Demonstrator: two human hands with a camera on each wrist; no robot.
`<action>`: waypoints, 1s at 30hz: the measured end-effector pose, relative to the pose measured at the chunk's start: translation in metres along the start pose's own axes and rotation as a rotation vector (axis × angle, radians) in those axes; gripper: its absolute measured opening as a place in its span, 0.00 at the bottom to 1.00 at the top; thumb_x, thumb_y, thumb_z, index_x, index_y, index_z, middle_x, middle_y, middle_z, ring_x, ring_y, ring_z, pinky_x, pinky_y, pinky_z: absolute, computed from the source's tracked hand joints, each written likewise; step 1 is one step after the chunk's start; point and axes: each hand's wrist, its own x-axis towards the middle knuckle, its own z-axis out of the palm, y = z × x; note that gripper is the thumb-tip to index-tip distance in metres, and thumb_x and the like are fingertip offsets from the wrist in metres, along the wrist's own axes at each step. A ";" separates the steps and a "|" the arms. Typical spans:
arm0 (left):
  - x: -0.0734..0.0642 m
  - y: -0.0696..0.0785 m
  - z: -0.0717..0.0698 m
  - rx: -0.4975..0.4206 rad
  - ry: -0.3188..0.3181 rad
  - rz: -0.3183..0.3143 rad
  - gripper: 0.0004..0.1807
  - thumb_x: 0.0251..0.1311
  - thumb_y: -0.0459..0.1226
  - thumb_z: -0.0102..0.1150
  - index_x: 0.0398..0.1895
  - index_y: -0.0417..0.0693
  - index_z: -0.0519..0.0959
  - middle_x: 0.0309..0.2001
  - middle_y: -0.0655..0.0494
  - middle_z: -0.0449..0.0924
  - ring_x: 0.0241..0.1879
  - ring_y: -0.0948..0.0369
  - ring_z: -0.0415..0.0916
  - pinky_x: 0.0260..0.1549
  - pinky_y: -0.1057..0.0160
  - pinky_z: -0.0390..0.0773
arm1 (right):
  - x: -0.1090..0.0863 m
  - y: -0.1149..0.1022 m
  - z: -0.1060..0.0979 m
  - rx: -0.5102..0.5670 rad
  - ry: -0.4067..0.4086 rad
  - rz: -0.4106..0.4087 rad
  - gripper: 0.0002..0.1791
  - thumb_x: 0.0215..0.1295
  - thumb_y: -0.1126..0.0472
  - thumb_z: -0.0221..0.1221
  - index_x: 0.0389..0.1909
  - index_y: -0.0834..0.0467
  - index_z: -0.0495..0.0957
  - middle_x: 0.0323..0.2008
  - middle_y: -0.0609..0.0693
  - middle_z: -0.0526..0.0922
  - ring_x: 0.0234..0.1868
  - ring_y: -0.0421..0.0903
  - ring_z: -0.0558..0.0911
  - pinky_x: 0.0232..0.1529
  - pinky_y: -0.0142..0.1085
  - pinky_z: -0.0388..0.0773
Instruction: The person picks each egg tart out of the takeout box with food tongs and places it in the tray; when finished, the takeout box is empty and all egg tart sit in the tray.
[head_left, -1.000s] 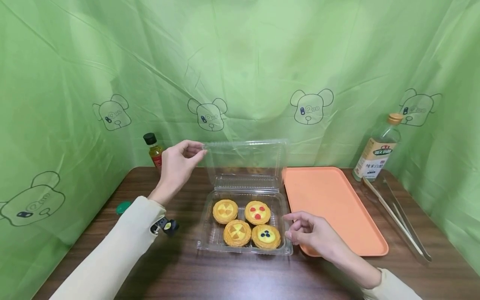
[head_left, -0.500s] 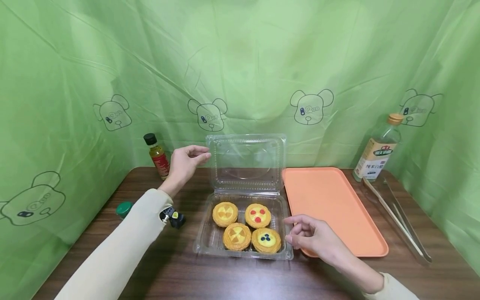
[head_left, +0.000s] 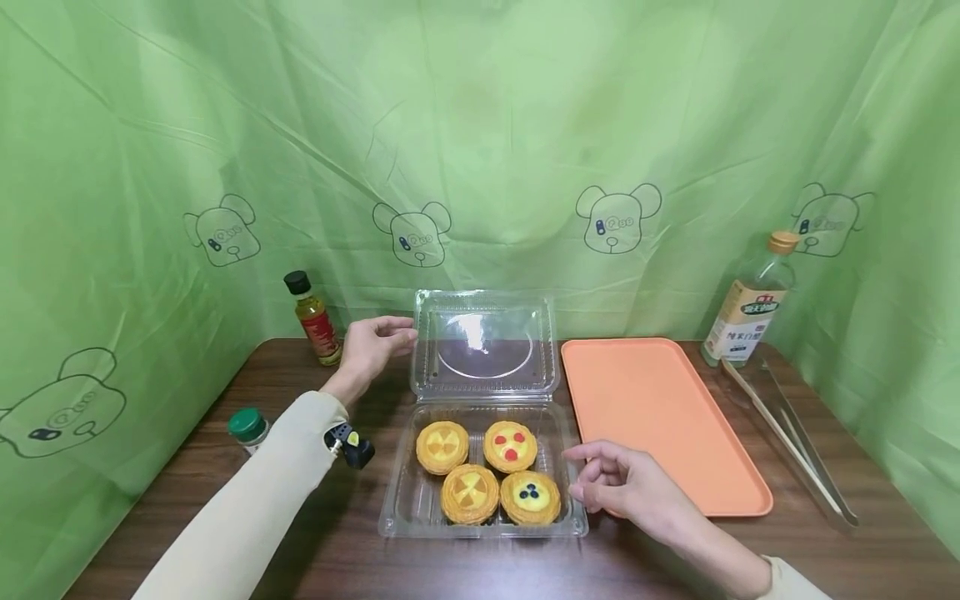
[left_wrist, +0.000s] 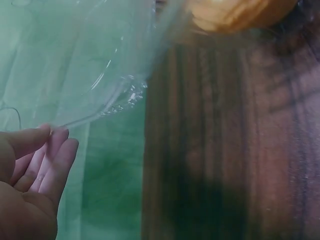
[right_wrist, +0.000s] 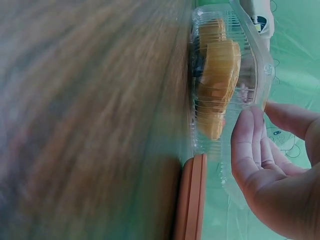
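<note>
A clear plastic clamshell box (head_left: 405, 500) stands on the table, its clear lid (head_left: 483, 346) raised at the back. My left hand (head_left: 375, 346) pinches the lid's left edge between thumb and fingertips; in the left wrist view that hand (left_wrist: 37, 165) is at the lid's rim. My right hand (head_left: 626, 483) pinches the box's right rim, thumb and fingers on either side in the right wrist view (right_wrist: 272, 155). Inside sit several tarts: two with wedge-patterned tops (head_left: 469, 494), one with red dots (head_left: 510, 447) and one with blueberry-like dots (head_left: 530, 497).
Right of the box lies an orange tray (head_left: 660, 417). Beyond it are metal tongs (head_left: 795, 442) and a tall labelled bottle (head_left: 746, 308). At left stand a small black-capped bottle (head_left: 317, 321) and a green-capped jar (head_left: 249, 427). Green cloth (head_left: 480, 150) hangs behind the table.
The lid has swung further back and lower, with my left hand following it down. The box has shifted slightly towards me. My right hand stays at its rim.
</note>
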 end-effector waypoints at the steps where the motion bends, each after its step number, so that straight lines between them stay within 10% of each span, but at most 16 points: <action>1: 0.000 -0.003 0.000 -0.006 -0.004 -0.012 0.19 0.69 0.28 0.69 0.61 0.31 0.83 0.50 0.36 0.87 0.42 0.52 0.91 0.52 0.49 0.86 | 0.000 0.000 0.000 -0.006 0.002 0.001 0.29 0.66 0.63 0.72 0.64 0.69 0.77 0.35 0.56 0.83 0.28 0.39 0.80 0.23 0.25 0.72; 30: 0.006 -0.062 0.013 -0.172 -0.035 -0.053 0.20 0.72 0.28 0.66 0.62 0.24 0.79 0.52 0.30 0.85 0.45 0.51 0.89 0.49 0.55 0.89 | 0.001 0.002 0.010 0.009 0.008 -0.012 0.29 0.67 0.63 0.72 0.65 0.70 0.77 0.36 0.57 0.84 0.33 0.43 0.85 0.32 0.33 0.84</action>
